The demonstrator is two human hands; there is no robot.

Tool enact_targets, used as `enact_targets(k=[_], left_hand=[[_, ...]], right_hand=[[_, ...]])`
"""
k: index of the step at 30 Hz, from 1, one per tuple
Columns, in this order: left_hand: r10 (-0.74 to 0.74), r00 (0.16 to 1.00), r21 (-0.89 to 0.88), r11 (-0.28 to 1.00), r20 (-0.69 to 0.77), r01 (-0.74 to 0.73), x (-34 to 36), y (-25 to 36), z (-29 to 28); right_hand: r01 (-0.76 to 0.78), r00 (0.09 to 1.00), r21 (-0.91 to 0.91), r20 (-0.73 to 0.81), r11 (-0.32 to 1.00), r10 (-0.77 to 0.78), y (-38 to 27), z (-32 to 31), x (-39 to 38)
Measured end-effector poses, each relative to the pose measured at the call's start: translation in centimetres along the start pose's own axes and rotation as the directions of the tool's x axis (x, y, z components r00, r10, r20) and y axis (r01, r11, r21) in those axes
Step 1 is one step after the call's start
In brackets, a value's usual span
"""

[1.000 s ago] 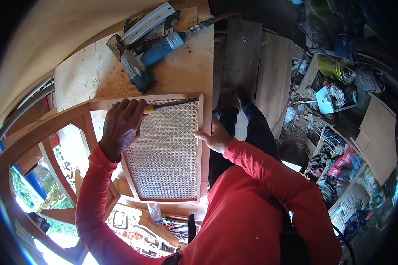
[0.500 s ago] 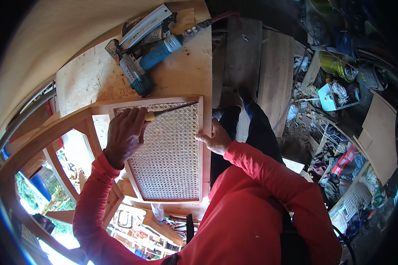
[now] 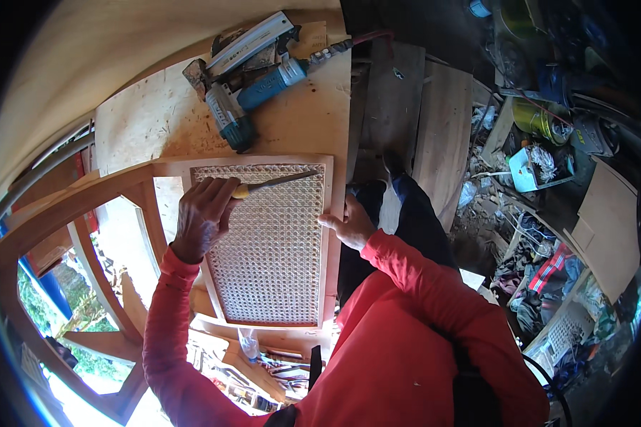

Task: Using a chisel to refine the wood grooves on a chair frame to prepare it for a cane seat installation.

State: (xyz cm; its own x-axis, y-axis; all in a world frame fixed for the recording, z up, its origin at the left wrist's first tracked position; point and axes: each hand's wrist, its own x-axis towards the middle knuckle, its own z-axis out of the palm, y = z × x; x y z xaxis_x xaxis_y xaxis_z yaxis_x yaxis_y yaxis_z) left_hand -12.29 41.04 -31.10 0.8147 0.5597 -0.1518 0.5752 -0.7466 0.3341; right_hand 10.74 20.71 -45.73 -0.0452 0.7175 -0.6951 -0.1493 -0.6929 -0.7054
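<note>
A rectangular wooden frame with woven cane mesh (image 3: 263, 249) lies at the front of the plywood bench. My left hand (image 3: 206, 212) is closed round the yellow handle (image 3: 241, 191) of a tool whose long, thin metal blade (image 3: 285, 178) lies across the mesh toward its top right corner; the blade's exact kind is unclear. My right hand (image 3: 349, 222) grips the frame's right rail, thumb on top, fingers partly hidden behind it.
On the bench (image 3: 142, 107) lie a teal power tool (image 3: 231, 117), another blue one (image 3: 263, 89) and a metal bar tool (image 3: 246, 43). A curved wooden framework (image 3: 78, 199) stands left. My legs are over floor boards (image 3: 441, 135); buckets (image 3: 534, 121), rags and scrap crowd the right.
Relative to the frame, my left hand and the blade have shifted slightly leftward, away from the right rail. My right hand stays gripping the rail. The whole view has shifted slightly.
</note>
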Motion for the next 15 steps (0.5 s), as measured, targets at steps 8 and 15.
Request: enact_targets(k=[8,15], left_hand=[[0.001,1.0,-0.021,1.0,-0.002,-0.001,1.1,0.0,0.8],[-0.011,1.0,-0.009,1.0,0.019,0.011,1.5,-0.1,0.8]], right_hand=[[0.022,0.999,-0.093,-0.021,0.995,-0.024,3.6,0.3,1.4],[0.001,1.0,-0.028,0.001,1.0,-0.001,1.8,0.4,0.5]])
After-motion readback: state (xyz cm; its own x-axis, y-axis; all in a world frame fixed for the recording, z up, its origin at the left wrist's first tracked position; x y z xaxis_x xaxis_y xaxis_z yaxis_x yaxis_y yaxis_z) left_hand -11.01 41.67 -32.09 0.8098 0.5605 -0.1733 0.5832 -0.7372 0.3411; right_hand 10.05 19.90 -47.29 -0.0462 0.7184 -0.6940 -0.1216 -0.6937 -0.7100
